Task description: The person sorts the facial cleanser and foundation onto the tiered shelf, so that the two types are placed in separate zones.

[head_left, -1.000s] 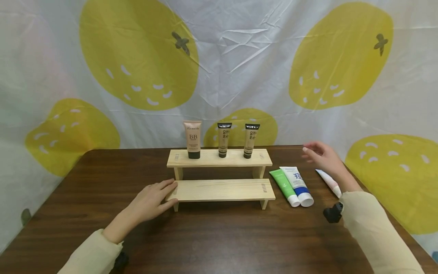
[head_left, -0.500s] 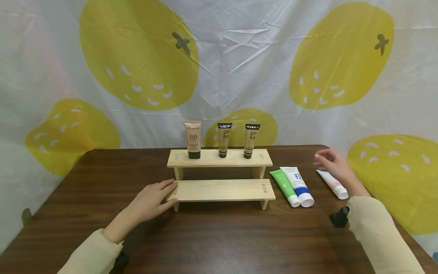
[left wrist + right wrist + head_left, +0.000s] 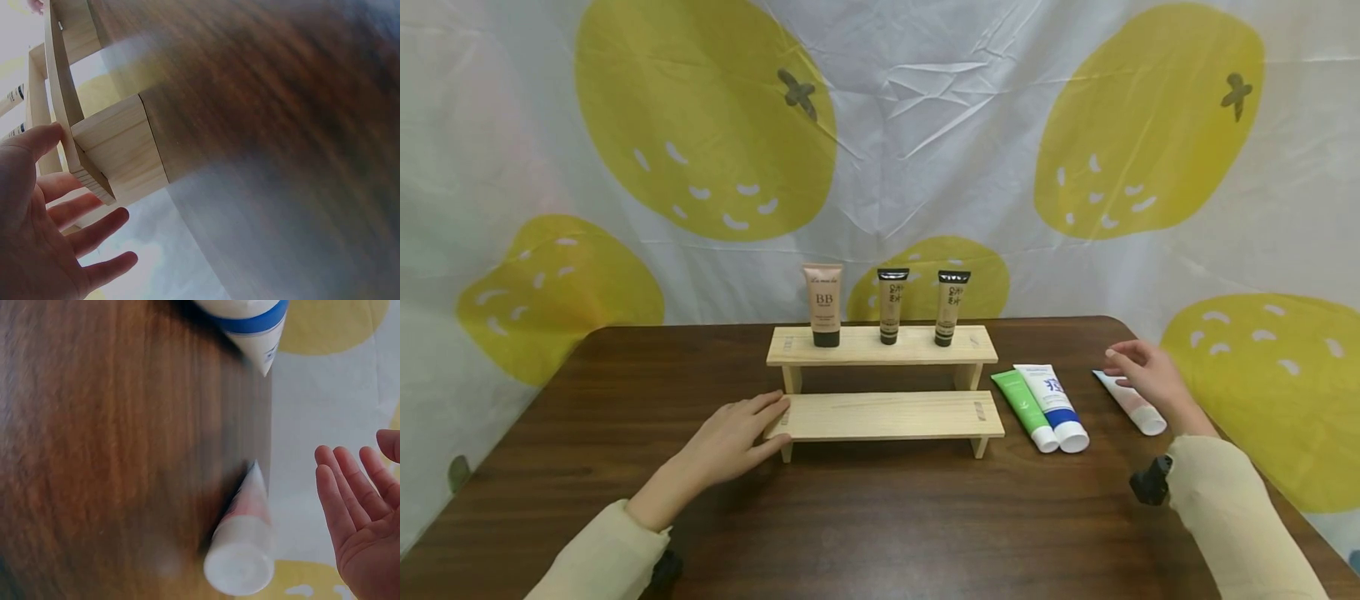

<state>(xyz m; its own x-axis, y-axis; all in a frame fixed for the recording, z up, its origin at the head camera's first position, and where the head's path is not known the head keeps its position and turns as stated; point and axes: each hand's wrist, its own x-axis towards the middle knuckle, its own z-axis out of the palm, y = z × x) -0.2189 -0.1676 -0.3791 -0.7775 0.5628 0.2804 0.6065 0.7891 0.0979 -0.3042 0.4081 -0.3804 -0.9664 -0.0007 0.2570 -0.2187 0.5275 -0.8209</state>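
Observation:
My left hand (image 3: 730,442) rests at the left end of the lower step of a two-step pale wooden rack (image 3: 887,417). In the left wrist view its thumb touches the board's edge, with the outer fingers spread and straight. My right hand (image 3: 1150,379) is above a white-and-pink squeeze tube (image 3: 1138,406) lying at the right. The right wrist view shows a gap between this hand and the white-capped tube (image 3: 240,550); the hand holds nothing. On the upper step stand a pinkish BB cream tube (image 3: 824,304) and two black-topped beige tubes, one middle (image 3: 890,307), one right (image 3: 951,308).
A green tube (image 3: 1024,408) and a white tube with a blue band (image 3: 1049,400) lie side by side just right of the rack. Behind the brown wooden table (image 3: 880,525) hangs a white cloth (image 3: 925,150) with yellow fruit prints.
My right hand has moved right and down towards the front, uncovering more of the white-and-pink tube. My left hand, the rack and the tubes have stayed in place.

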